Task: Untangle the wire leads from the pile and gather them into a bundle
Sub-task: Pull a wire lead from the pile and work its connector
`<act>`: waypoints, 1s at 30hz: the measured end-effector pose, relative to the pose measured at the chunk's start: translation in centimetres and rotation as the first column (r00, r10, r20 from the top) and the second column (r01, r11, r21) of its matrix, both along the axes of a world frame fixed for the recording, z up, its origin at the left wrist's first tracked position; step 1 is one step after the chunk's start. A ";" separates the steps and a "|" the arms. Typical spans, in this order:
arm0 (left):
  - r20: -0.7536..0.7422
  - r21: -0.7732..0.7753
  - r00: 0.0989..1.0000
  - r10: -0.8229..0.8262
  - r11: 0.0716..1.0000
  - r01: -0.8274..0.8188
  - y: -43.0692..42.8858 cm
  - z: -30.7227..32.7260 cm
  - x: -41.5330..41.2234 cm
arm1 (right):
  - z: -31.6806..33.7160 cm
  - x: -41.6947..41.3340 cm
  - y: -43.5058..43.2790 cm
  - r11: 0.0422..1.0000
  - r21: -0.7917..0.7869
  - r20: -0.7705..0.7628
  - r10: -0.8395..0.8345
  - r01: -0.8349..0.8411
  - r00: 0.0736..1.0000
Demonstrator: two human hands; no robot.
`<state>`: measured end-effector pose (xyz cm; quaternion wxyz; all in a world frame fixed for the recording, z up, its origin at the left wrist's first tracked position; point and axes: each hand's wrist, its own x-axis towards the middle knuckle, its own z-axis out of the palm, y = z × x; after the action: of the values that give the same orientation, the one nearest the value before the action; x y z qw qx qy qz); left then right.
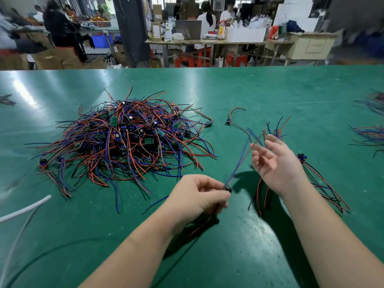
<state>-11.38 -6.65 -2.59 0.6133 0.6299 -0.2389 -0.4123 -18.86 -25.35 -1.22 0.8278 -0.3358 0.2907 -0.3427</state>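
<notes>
Left hand point(199, 196) pinches black end of thin blue-and-red wire lead point(238, 163), lifted right of tangled red-blue-black wire pile point(124, 138). Right hand point(274, 161) loose-fingered, palm bare, gathered wire bundle point(277, 131) behind it. Best: draw lead slowly, lay it parallel, ends aligned.

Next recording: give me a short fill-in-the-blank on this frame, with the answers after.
1. The tangled pile of wire leads rests on a ___ table.
2. The left hand pinches a small ___ component at the end of a lead.
3. The pile lies to the ___ of the right hand.
4. Near the frame's left edge lies a ___ cable.
Missing words: green; black; left; white.
</notes>
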 end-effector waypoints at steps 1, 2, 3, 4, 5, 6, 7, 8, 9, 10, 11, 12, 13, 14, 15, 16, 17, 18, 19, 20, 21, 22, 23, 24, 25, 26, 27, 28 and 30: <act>-0.055 -0.043 0.996 0.072 0.996 -0.075 -0.2 0.0 0.2 | -0.1 0.2 0.6 0.996 -0.077 -0.063 0.045 -0.050 0.997; -0.102 -0.073 0.984 0.146 0.985 -0.154 -0.3 0.0 0.4 | -0.3 0.4 1.4 0.974 -0.178 -0.129 0.118 -0.140 0.985; -0.135 -0.089 0.969 0.208 0.971 -0.221 -0.5 -0.1 0.7 | -0.6 0.6 2.2 0.923 -0.290 -0.195 0.202 -0.253 0.960; -0.153 -0.095 0.957 0.246 0.960 -0.262 -0.6 -0.2 1.0 | -0.7 0.8 3.2 0.839 -0.403 -0.269 0.273 -0.366 0.924; -0.161 -0.095 0.953 0.256 0.957 -0.273 -0.5 -0.3 1.3 | -0.9 0.9 4.1 0.722 -0.521 -0.354 0.302 -0.455 0.885; -0.151 -0.090 0.960 0.236 0.964 -0.251 -0.4 -0.5 1.6 | -1.2 1.0 4.8 0.577 -0.640 -0.440 0.266 -0.507 0.858; -0.118 -0.080 0.974 0.192 0.976 -0.202 -0.3 -0.6 1.9 | -1.4 1.1 5.3 0.419 -0.740 -0.505 0.171 -0.526 0.846; -0.070 -0.065 0.988 0.135 0.988 -0.139 -0.1 -0.7 1.9 | -1.7 1.1 5.6 0.276 -0.808 -0.528 0.053 -0.521 0.848; -0.027 -0.053 0.996 0.079 0.995 -0.081 0.0 -0.7 1.9 | -1.9 1.2 5.6 0.182 -0.845 -0.517 -0.041 -0.503 0.855; 0.004 -0.051 0.999 0.032 0.998 -0.032 0.0 -0.6 1.8 | -1.9 1.2 5.7 0.148 -0.862 -0.499 -0.092 -0.484 0.862; 0.025 -0.055 1.000 0.001 0.999 0.001 0.0 -0.6 1.6 | -1.9 1.2 5.6 0.152 -0.868 -0.490 -0.118 -0.472 0.864; 0.053 -0.051 0.999 -0.009 0.999 0.012 -0.1 -0.6 1.5 | -2.0 1.1 5.5 0.161 -0.868 -0.492 -0.145 -0.470 0.858; 0.105 -0.034 0.994 -0.001 0.999 0.004 -0.2 -0.6 1.3 | -2.0 1.2 5.2 0.165 -0.866 -0.497 -0.186 -0.472 0.847; 0.216 -0.003 0.976 0.026 1.000 -0.027 -0.2 -0.6 1.3 | -2.1 1.2 4.8 0.162 -0.867 -0.497 -0.244 -0.471 0.833; 0.393 0.028 0.917 0.064 0.996 -0.081 -0.2 -0.6 1.4 | -2.1 1.1 4.3 0.161 -0.872 -0.489 -0.314 -0.462 0.814; 0.595 0.040 0.798 0.096 0.988 -0.149 0.0 -0.6 1.6 | -2.0 1.0 3.8 0.163 -0.880 -0.473 -0.393 -0.446 0.789; 0.756 0.009 0.640 0.138 0.975 -0.222 0.3 -0.5 2.0 | -1.9 0.8 3.1 0.166 -0.886 -0.457 -0.468 -0.433 0.756; 0.856 -0.045 0.482 0.186 0.956 -0.289 0.6 -0.4 2.4 | -1.8 0.5 2.4 0.173 -0.883 -0.456 -0.530 -0.436 0.715; 0.911 -0.088 0.348 0.223 0.928 -0.363 0.8 -0.3 2.9 | -1.7 0.2 1.7 0.188 -0.864 -0.481 -0.583 -0.468 0.654; 0.938 -0.116 0.242 0.246 0.885 -0.451 1.1 -0.3 3.5 | -1.6 -0.1 1.1 0.211 -0.825 -0.524 -0.633 -0.524 0.570; 0.955 -0.114 0.171 0.242 0.833 -0.541 1.4 -0.4 4.0 | -1.6 -0.5 0.7 0.234 -0.778 -0.563 -0.671 -0.583 0.482; 0.969 -0.076 0.142 0.204 0.787 -0.612 1.7 -0.5 4.5 | -1.5 -0.7 0.4 0.249 -0.746 -0.585 -0.688 -0.618 0.429; 0.977 -0.013 0.153 0.149 0.757 -0.654 1.9 -0.7 4.9 | -1.4 -0.8 0.3 0.255 -0.738 -0.598 -0.677 -0.625 0.429; 0.978 0.053 0.182 0.097 0.737 -0.674 2.1 -0.9 5.2 | -1.2 -0.9 0.3 0.251 -0.747 -0.602 -0.649 -0.616 0.465; 0.975 0.112 0.216 0.053 0.723 -0.681 2.2 -1.3 5.6 | -1.2 -0.8 0.6 0.237 -0.757 -0.601 -0.619 -0.609 0.505; 0.968 0.165 0.251 0.015 0.715 -0.680 2.2 -1.6 5.9 | -1.2 -0.6 0.9 0.222 -0.753 -0.606 -0.601 -0.620 0.521; 0.959 0.210 0.284 -0.014 0.709 -0.673 2.1 -1.8 6.2 | -1.2 -0.5 1.1 0.215 -0.728 -0.625 -0.598 -0.651 0.502; 0.948 0.246 0.315 -0.033 0.705 -0.665 2.0 -1.9 6.3 | -1.3 -0.4 1.4 0.218 -0.685 -0.653 -0.608 -0.695 0.453; 0.933 0.255 0.360 0.004 0.702 -0.666 1.9 -2.0 6.5 | -1.4 -0.4 1.4 0.245 -0.597 -0.692 -0.640 -0.764 0.335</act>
<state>-4.87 -4.78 -4.58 0.2328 0.9416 -0.2319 0.0733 -19.22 -23.94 -2.66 0.0959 -0.9016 0.4034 -0.1233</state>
